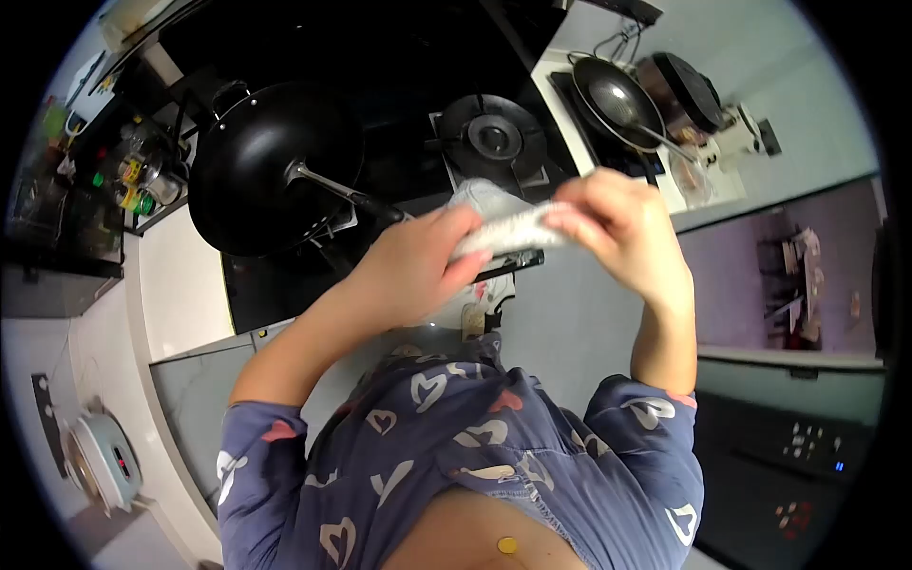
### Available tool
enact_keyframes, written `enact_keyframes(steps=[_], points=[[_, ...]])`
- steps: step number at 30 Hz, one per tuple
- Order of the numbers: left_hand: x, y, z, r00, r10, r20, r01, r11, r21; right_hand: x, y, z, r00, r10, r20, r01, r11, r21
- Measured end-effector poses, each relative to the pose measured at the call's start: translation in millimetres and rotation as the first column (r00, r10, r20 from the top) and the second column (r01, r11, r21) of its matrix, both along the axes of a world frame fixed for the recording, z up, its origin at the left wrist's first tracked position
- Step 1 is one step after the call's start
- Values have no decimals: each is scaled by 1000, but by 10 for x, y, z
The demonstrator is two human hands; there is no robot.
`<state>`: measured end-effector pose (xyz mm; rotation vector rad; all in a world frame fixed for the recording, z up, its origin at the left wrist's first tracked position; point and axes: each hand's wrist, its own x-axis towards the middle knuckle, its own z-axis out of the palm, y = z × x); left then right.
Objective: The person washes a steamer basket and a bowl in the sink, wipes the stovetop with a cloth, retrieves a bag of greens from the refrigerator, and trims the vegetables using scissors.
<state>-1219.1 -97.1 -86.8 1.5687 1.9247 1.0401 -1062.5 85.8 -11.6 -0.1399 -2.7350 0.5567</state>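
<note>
A white cloth (508, 233), bunched into a narrow roll and slightly blurred, stretches between my two hands in front of the cooktop. My left hand (408, 261) grips its left end, with the fingers closed round it. At the other end, my right hand (622, 228) pinches the cloth between thumb and fingers. Part of the white material hangs behind the roll, over the cooktop's front edge. Left of the cloth sits a large black wok (271, 161). A metal utensil (328, 182) with a dark handle rests in it, its handle reaching close behind my left hand.
An unused gas burner (494, 140) lies behind the cloth. At the right, a smaller pan (617, 100) stands on the counter beside a dark appliance (679, 95). Several bottles (142, 180) line the left side. A pale appliance (103, 461) stands at the lower left.
</note>
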Motion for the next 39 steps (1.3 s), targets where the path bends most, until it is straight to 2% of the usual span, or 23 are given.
enact_keyframes(steps=[1, 3, 5, 7, 9, 11, 13, 15, 16, 17, 19, 21, 23, 26, 27, 29, 30, 31, 32, 33, 35, 37, 39], points=[[60, 20, -31, 1000, 2, 6, -2, 1000, 3, 68, 133, 9, 995, 70, 65, -70, 998, -11], [232, 93, -65, 999, -3, 53, 5, 999, -34, 239, 449, -89, 960, 217, 178, -188, 968, -167], [295, 279, -44, 996, -11, 94, 17, 998, -68, 352, 747, -148, 934, 285, 214, -213, 928, -305], [344, 457, 58, 985, 16, 169, 7, 990, -138, 350, 1027, -248, 926, 331, 184, -251, 900, -357], [341, 652, 2, 996, 72, 57, -67, 995, -79, 226, 1259, -397, 926, 357, 127, -311, 907, -283], [229, 787, -209, 991, 136, -16, -137, 990, -38, -7, 1474, -742, 909, 414, 57, -382, 878, -288], [8, 877, -401, 959, 255, -126, -266, 961, -79, -410, 1596, -1049, 898, 438, -46, -435, 866, -246], [-135, 935, -315, 802, 480, -355, -428, 877, 219, -862, 1633, -1303, 928, 371, -28, -367, 900, -234], [-133, 881, -136, 778, 576, -250, -533, 816, 224, -1054, 1621, -1582, 928, 344, -146, -356, 932, -71], [-155, 803, 35, 737, 661, -143, -628, 747, 220, -1162, 1585, -1754, 940, 319, -121, -299, 941, 156], [-214, 459, 104, 660, 746, 88, -727, 605, 324, -1272, 1363, -2277, 918, 394, 51, -396, 918, 23], [-110, 4, 50, 593, 759, 268, -799, 516, 308, -1055, 980, -3063, 906, 388, 168, -402, 914, 55], [93, -476, -188, 405, 840, 362, -914, 385, 129, -624, 630, -3650, 954, 236, 185, -273, 938, 212], [373, -959, -568, 207, 901, 382, -969, 242, -45, -851, 434, -3733, 947, 286, 146, -304, 945, 122], [426, -1126, -686, 172, 899, 402, -971, 224, -85, -954, 354, -3738, 951, 271, 149, -290, 950, 119], [462, -1391, -886, 134, 888, 440, -977, 193, -92, -1440, 359, -3703, 910, 383, 157, -398, 914, 77], [447, -1490, -920, 147, 881, 450, -974, 208, -87, -1679, 331, -3724, 910, 354, 216, -384, 916, 113], [416, -1583, -960, 98, 874, 476, -981, 166, -103, -1968, 319, -3812, 915, 341, 217, -372, 920, 125], [393, -1670, -1000, 46, 866, 499, -985, 123, -124, -2259, 323, -3952, 930, 269, 250, -289, 956, 46], [367, -1759, -1025, 54, 861, 506, -984, 133, -122, -2522, 341, -4032, 937, 201, 286, -200, 979, -33], [311, -1934, -1064, -20, 858, 514, -984, 73, -160, -2977, 377, -3879, 887, 1, 461, 17, 999, -35], [336, -2140, -1184, -19, 862, 507, -980, 84, -179, -3301, 450, -3755, 831, -83, 551, 133, 990, -50], [422, -2325, -1300, -91, 838, 538, -974, 37, -222, -3585, 559, -3738, 790, -165, 590, 192, 981, 17]])
